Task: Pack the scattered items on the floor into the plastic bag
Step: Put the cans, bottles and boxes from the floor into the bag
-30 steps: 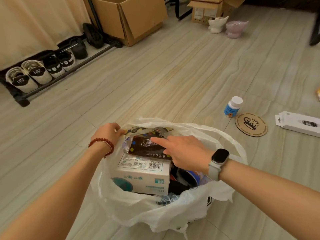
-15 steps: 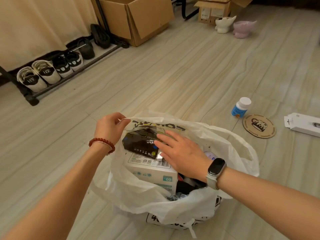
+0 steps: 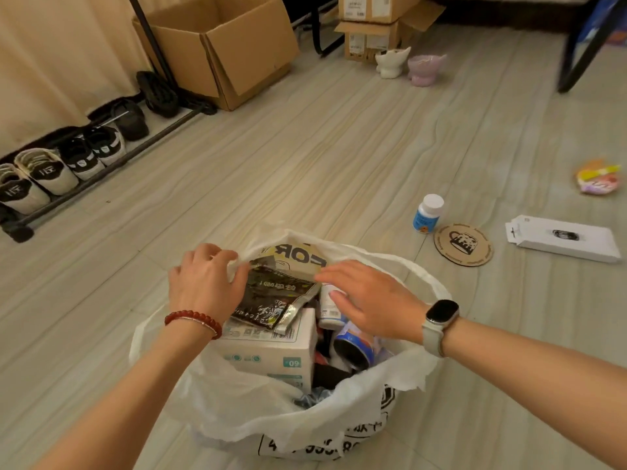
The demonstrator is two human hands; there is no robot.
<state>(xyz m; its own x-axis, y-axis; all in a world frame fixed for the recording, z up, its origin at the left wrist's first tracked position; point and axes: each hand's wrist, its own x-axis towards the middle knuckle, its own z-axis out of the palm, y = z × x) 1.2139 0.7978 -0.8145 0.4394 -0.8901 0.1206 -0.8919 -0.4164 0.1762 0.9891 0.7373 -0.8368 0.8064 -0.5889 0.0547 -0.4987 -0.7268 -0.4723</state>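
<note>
A white plastic bag (image 3: 258, 412) stands open on the floor in front of me. Inside it lie a dark foil snack packet (image 3: 271, 296), a white tissue box (image 3: 271, 351), a blue can (image 3: 353, 349) and a small white bottle (image 3: 327, 305). My left hand (image 3: 203, 283) grips the bag's far left rim beside the packet. My right hand (image 3: 366, 300) hovers over the bag's contents with fingers spread and holds nothing. On the floor to the right lie a small blue-labelled bottle (image 3: 427, 213), a round cork coaster (image 3: 463, 244), a white flat box (image 3: 563, 237) and a colourful packet (image 3: 597, 176).
A shoe rack (image 3: 68, 164) with several shoes runs along the left wall. An open cardboard box (image 3: 220, 45) stands behind it. More cartons (image 3: 373, 35), two ceramic bowls (image 3: 410, 62) and a black furniture leg (image 3: 583, 49) are at the back.
My right hand has lifted off the dark packet and drawn back to the right. The packet now lies tilted on the tissue box. My left hand keeps its hold on the rim.
</note>
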